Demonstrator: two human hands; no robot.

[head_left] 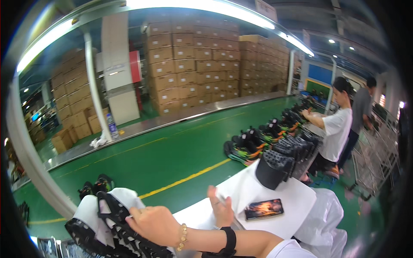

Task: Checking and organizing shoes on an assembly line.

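Note:
My right arm, wearing a gold bracelet and crossed by a black strap, reaches across to the left. My right hand is closed, its fingertips against a black-and-white patterned shoe piece. Whatever they pinch is too small to make out. White sheets stick up around this piece, and another black-and-white piece lies to its left. Beyond my right forearm, my left hand is raised over the white work surface, fingers apart. Its wrist is hidden behind that forearm.
A phone with a lit screen lies on the white surface, near a row of black shoe parts. Black shoes line the green belt. A co-worker stands at right; a white post rises at left.

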